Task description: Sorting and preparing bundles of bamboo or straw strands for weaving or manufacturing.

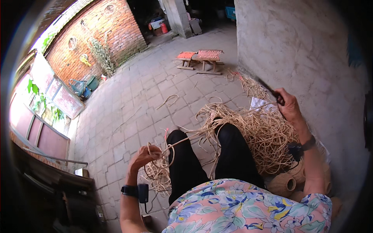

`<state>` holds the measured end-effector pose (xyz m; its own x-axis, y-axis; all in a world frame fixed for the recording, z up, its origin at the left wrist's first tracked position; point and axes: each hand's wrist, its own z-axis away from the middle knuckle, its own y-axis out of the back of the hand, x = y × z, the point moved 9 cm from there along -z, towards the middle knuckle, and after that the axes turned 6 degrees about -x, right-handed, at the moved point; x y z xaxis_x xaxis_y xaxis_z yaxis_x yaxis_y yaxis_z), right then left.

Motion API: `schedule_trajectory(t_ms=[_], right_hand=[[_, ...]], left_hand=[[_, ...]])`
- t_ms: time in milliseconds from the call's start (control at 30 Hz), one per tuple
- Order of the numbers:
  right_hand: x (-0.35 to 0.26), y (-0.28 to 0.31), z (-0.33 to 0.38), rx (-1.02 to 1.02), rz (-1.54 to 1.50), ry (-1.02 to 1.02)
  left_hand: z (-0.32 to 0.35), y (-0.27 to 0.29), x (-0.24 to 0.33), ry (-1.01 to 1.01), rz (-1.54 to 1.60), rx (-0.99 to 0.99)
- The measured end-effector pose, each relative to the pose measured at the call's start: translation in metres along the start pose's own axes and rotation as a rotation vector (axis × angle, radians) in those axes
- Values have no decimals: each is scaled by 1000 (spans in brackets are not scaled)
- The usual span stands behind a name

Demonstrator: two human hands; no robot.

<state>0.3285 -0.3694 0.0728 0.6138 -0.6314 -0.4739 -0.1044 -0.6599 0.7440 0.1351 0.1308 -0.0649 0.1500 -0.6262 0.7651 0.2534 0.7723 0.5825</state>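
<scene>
My left hand point(147, 156), left of my knees, is closed on a tan cord point(179, 142) that looks like twisted straw. The cord loops at the fingers and runs right across my lap to a big tangled pile of straw cord point(268, 143) beside my right leg. Raised above that pile near the wall, my right hand point(289, 106) grips a dark, narrow, blade-like tool point(268, 86) pointing up and left. I cannot tell whether it is a knife or scissors. A smaller heap of cord point(158, 174) lies below my left hand.
Several round woven straw pots point(282, 184) sit by my right hip, against a grey wall point(303, 42). Two low folding stools point(209, 56) stand ahead on the paved floor point(143, 93). Loose cord pieces point(168, 101) lie about. A brick wall point(105, 31) rises far left.
</scene>
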Motion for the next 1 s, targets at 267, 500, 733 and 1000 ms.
schedule_trajectory(t_ms=[267, 500, 733, 1000], right_hand=[[137, 97, 33, 357, 544, -279], [249, 137, 85, 415, 829, -407], [257, 56, 79, 105, 642, -680], [-39, -197, 26, -459, -487, 2]], left_hand=[[35, 2, -65, 169, 454, 175], [82, 26, -123, 317, 617, 363], [49, 15, -55, 234, 428, 330], [40, 0, -7, 337, 449, 300]])
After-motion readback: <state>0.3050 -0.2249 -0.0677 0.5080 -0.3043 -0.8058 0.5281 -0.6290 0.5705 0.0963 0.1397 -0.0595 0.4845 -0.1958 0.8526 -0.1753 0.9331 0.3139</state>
